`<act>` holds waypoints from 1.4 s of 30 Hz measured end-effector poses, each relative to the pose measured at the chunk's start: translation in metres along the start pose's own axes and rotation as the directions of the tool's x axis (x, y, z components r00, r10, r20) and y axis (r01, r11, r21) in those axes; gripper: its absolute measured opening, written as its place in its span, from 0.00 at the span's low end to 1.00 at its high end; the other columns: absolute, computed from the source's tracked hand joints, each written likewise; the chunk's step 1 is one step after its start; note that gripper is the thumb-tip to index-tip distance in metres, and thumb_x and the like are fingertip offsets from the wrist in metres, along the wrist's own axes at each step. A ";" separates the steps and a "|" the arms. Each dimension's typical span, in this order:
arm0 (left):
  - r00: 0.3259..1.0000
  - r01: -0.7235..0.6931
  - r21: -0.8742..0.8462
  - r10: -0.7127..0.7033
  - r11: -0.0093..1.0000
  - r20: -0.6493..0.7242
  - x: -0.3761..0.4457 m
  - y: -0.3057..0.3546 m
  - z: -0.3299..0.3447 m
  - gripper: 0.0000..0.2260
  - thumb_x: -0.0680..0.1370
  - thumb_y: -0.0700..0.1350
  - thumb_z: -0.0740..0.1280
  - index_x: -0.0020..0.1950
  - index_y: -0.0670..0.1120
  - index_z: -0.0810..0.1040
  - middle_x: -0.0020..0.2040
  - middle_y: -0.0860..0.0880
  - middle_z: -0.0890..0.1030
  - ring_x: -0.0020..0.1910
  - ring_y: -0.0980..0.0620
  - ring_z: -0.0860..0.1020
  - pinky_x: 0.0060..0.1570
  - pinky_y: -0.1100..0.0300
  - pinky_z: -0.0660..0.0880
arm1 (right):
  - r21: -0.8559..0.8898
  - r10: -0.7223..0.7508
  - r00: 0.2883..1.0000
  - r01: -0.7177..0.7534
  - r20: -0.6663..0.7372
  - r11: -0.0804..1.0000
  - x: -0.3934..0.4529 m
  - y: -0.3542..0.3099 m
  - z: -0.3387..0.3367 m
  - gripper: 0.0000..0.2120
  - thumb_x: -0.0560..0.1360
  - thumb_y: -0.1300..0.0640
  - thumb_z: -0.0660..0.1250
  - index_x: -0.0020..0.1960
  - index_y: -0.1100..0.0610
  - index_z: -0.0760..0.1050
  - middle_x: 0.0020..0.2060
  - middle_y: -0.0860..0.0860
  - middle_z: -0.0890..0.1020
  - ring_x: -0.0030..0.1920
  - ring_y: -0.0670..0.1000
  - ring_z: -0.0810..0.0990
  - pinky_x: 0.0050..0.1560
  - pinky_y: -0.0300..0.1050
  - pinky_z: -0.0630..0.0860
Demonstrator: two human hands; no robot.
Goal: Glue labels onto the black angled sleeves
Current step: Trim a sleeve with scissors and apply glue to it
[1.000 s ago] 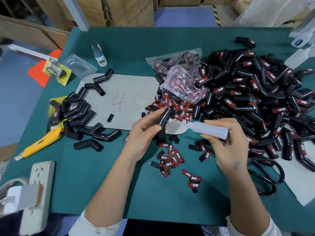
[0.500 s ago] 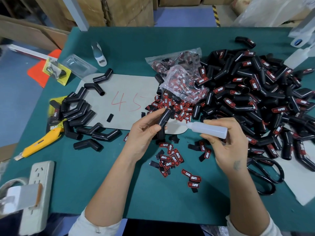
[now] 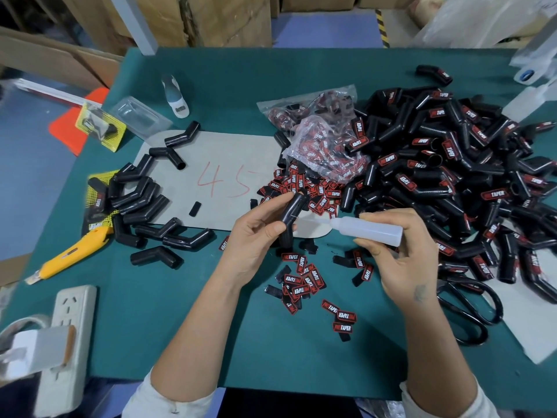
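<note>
Nearest, at 8 o'clock, a white power strip (image 3: pixel 67 336) hangs over the front edge of the green table (image 3: pixel 193 327), where a broad patch lies open between the forearms. Loose red-and-black labels (image 3: pixel 301 282) reading "PROTAPER" lie scattered just beyond it. At centre the left hand (image 3: pixel 256 236) curls thumb and fingers round a black angled sleeve (image 3: pixel 291 211), held tilted above the table. The right hand (image 3: pixel 398 251) grips a clear glue bottle (image 3: pixel 370 230), its nozzle pointing at the sleeve. Scissors (image 3: pixel 470 309) lie at 4 o'clock, a yellow utility knife (image 3: pixel 69 254) at 9. Unlabelled sleeves (image 3: pixel 144 203) sit at 10 o'clock beside a grey sheet (image 3: pixel 223 164) marked "45" in red. Labelled sleeves (image 3: pixel 452 176) are heaped from 1 to 3 o'clock, reaching the right edge.
</note>
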State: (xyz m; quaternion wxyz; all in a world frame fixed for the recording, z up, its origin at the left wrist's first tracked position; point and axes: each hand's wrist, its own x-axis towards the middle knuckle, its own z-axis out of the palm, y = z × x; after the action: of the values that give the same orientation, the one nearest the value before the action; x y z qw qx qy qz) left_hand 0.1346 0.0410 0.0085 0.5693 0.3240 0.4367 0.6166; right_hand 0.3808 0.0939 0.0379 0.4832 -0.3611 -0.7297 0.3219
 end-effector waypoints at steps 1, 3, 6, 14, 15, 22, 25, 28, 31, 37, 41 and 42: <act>1.000 0.001 0.001 -0.001 1.000 0.002 0.000 0.000 0.000 0.28 0.71 0.56 0.81 0.69 0.50 0.83 0.69 0.44 0.81 0.64 0.43 0.78 0.70 0.43 0.73 | -0.002 -0.004 1.000 0.004 0.004 1.000 0.000 0.000 0.000 0.21 0.77 0.55 0.74 0.62 0.35 0.76 0.57 0.36 0.80 0.56 0.50 0.81 0.57 0.42 0.75; 1.000 0.006 0.005 -0.006 1.000 0.001 0.000 0.000 -0.001 0.28 0.71 0.56 0.81 0.69 0.50 0.82 0.69 0.44 0.81 0.64 0.44 0.79 0.70 0.44 0.73 | -0.006 -0.009 1.000 0.009 0.003 1.000 0.001 -0.001 -0.001 0.21 0.77 0.56 0.74 0.62 0.35 0.75 0.57 0.35 0.80 0.56 0.50 0.81 0.57 0.42 0.75; 1.000 0.009 0.012 -0.009 1.000 0.001 0.000 0.000 -0.001 0.27 0.72 0.56 0.80 0.69 0.51 0.82 0.69 0.45 0.81 0.63 0.44 0.79 0.69 0.47 0.74 | 0.003 -0.011 1.000 0.011 -0.004 1.000 0.001 -0.001 0.000 0.21 0.77 0.56 0.74 0.63 0.35 0.75 0.57 0.36 0.80 0.56 0.52 0.81 0.57 0.44 0.75; 1.000 -0.003 0.027 0.003 1.000 0.003 0.001 -0.002 -0.003 0.27 0.73 0.54 0.80 0.70 0.49 0.82 0.70 0.43 0.80 0.67 0.44 0.78 0.71 0.40 0.72 | 0.002 -0.008 1.000 0.008 0.003 1.000 -0.001 0.000 0.000 0.21 0.77 0.54 0.74 0.63 0.34 0.75 0.58 0.36 0.80 0.57 0.51 0.81 0.56 0.46 0.77; 1.000 -0.001 0.024 0.001 1.000 0.000 0.000 -0.002 -0.002 0.27 0.72 0.55 0.80 0.70 0.50 0.82 0.70 0.44 0.80 0.66 0.44 0.78 0.70 0.43 0.74 | 0.003 -0.008 1.000 0.008 0.009 1.000 -0.002 0.000 0.000 0.21 0.77 0.54 0.74 0.63 0.34 0.75 0.58 0.36 0.80 0.57 0.52 0.82 0.56 0.47 0.77; 1.000 -0.020 0.006 0.020 1.000 0.003 0.001 -0.002 0.000 0.27 0.72 0.55 0.81 0.69 0.50 0.83 0.70 0.44 0.81 0.67 0.44 0.78 0.71 0.40 0.72 | -0.005 -0.006 1.000 0.006 0.015 1.000 -0.002 0.000 -0.001 0.21 0.77 0.56 0.74 0.63 0.35 0.75 0.58 0.36 0.80 0.57 0.51 0.82 0.54 0.52 0.79; 1.000 -0.021 0.002 0.021 1.000 0.005 0.000 -0.001 0.000 0.26 0.72 0.55 0.81 0.69 0.51 0.83 0.70 0.45 0.81 0.67 0.45 0.78 0.70 0.42 0.74 | -0.010 -0.004 1.000 0.005 0.021 1.000 -0.002 -0.001 -0.002 0.21 0.77 0.55 0.74 0.63 0.34 0.75 0.58 0.35 0.80 0.57 0.51 0.82 0.53 0.53 0.79; 1.000 -0.016 -0.011 0.016 1.000 0.000 0.000 0.000 0.000 0.27 0.72 0.55 0.81 0.69 0.50 0.83 0.70 0.44 0.81 0.67 0.44 0.78 0.68 0.46 0.76 | -0.012 -0.019 1.000 0.019 0.010 1.000 0.000 -0.001 -0.002 0.21 0.77 0.55 0.74 0.63 0.34 0.74 0.58 0.35 0.80 0.57 0.50 0.81 0.56 0.48 0.78; 1.000 -0.008 -0.030 0.008 1.000 0.004 0.000 0.001 0.000 0.27 0.71 0.55 0.81 0.69 0.51 0.83 0.68 0.45 0.81 0.64 0.44 0.79 0.65 0.51 0.77 | -0.011 -0.013 1.000 0.014 0.024 1.000 -0.001 -0.001 -0.001 0.21 0.77 0.55 0.74 0.63 0.34 0.74 0.58 0.35 0.79 0.58 0.51 0.82 0.55 0.49 0.78; 1.000 0.002 -0.083 0.000 0.997 0.021 0.000 0.000 -0.001 0.25 0.73 0.53 0.80 0.69 0.52 0.83 0.66 0.47 0.83 0.59 0.47 0.82 0.61 0.54 0.80 | -0.011 -0.021 1.000 0.021 0.016 1.000 0.000 -0.001 -0.001 0.21 0.77 0.55 0.74 0.63 0.34 0.75 0.58 0.35 0.80 0.57 0.51 0.81 0.56 0.46 0.77; 1.000 0.006 -0.096 -0.004 0.995 0.028 0.000 -0.004 -0.003 0.25 0.74 0.52 0.79 0.71 0.50 0.81 0.67 0.46 0.82 0.60 0.47 0.83 0.61 0.54 0.80 | -0.010 -0.025 1.000 0.025 0.012 1.000 0.000 -0.002 -0.002 0.22 0.77 0.56 0.74 0.63 0.34 0.75 0.58 0.35 0.79 0.57 0.49 0.81 0.57 0.44 0.76; 1.000 0.007 -0.097 -0.004 0.995 0.028 0.000 -0.005 -0.004 0.25 0.75 0.52 0.79 0.71 0.50 0.81 0.67 0.45 0.82 0.60 0.46 0.83 0.61 0.54 0.80 | -0.009 -0.028 1.000 0.028 0.010 1.000 0.001 -0.002 -0.002 0.22 0.77 0.56 0.74 0.64 0.34 0.75 0.58 0.35 0.79 0.57 0.49 0.81 0.57 0.43 0.76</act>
State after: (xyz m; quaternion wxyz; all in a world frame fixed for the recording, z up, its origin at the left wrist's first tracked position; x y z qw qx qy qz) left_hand 0.1332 0.0404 0.0029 0.5921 0.3033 0.3993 0.6308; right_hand 0.3823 0.0936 0.0409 0.4824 -0.3515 -0.7386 0.3133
